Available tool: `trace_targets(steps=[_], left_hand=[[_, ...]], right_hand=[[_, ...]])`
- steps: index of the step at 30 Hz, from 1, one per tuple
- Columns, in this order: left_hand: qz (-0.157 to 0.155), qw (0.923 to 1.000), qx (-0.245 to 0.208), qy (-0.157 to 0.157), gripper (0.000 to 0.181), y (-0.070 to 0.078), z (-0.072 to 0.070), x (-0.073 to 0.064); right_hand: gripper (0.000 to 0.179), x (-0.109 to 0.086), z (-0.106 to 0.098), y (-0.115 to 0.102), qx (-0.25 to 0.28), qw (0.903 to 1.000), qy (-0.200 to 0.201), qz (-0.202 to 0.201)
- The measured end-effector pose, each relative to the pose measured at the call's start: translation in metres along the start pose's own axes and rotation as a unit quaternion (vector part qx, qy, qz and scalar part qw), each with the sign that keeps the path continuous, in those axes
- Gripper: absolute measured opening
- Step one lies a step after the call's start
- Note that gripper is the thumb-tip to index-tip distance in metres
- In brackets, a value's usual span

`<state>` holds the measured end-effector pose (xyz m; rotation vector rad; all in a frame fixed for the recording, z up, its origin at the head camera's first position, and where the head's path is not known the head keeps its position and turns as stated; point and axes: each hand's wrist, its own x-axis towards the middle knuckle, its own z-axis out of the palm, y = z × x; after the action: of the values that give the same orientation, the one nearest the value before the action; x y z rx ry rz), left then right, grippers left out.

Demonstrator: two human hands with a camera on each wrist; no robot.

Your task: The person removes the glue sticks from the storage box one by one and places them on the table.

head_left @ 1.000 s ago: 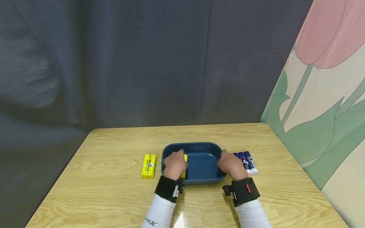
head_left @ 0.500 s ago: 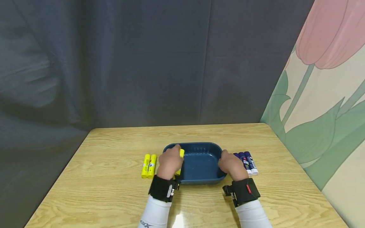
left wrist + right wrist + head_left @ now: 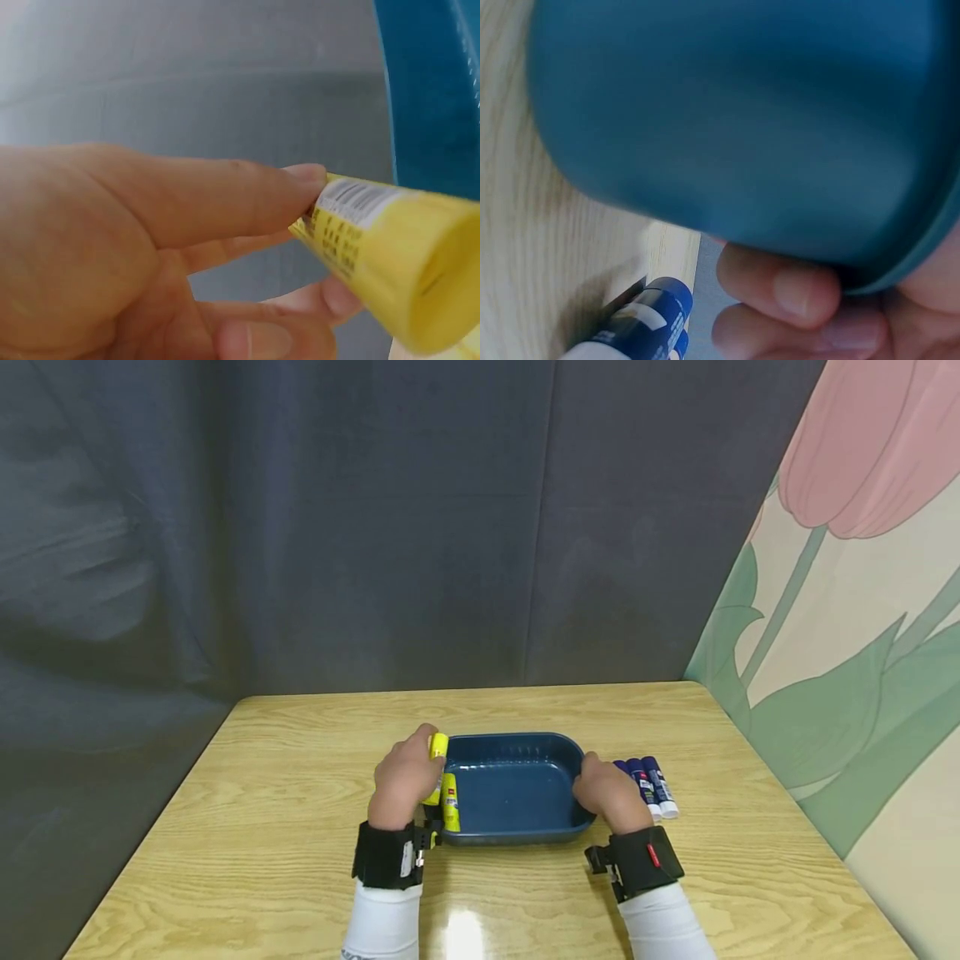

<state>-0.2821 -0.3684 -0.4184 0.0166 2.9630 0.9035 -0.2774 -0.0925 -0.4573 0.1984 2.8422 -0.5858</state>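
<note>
My left hand (image 3: 402,777) pinches a yellow glue stick (image 3: 438,747) between thumb and fingers, at the left end of a dark blue tray (image 3: 517,797). The left wrist view shows the barcode label and one round end of this glue stick (image 3: 375,247). Inside the tray, along its left side, lies a second yellow glue stick (image 3: 451,803). At the tray's right end my right hand (image 3: 606,793) grips the rim, its fingers (image 3: 780,289) curled under the edge in the right wrist view. The table spot left of the tray is partly hidden by my left hand.
Several dark blue glue sticks (image 3: 658,787) with white ends lie side by side on the wooden table (image 3: 300,860), just right of my right hand. A dark curtain (image 3: 390,527) hangs behind the table, and a flower-painted wall (image 3: 862,693) stands at the right.
My left hand has lifted a yellow glue stick from the tray and moved left with it, now covering where two yellow glue sticks lay. The right hand stays on the rim.
</note>
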Motion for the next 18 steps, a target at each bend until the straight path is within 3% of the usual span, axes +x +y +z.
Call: trace_targets(steps=[10, 18], left_hand=[[-0.041, 0.9986, -0.033, 0.003, 0.052, -0.038, -0.028, -0.001], [-0.071, 0.9949, -0.072, -0.004, 0.053, -0.066, -0.035, 0.001]], right_hand=[[0.049, 0.000, -0.001, -0.002, -0.003, 1.0000, 0.001, 0.001], [0.050, 0.001, 0.000, -0.001, -0.006, 1.0000, 0.003, 0.001]])
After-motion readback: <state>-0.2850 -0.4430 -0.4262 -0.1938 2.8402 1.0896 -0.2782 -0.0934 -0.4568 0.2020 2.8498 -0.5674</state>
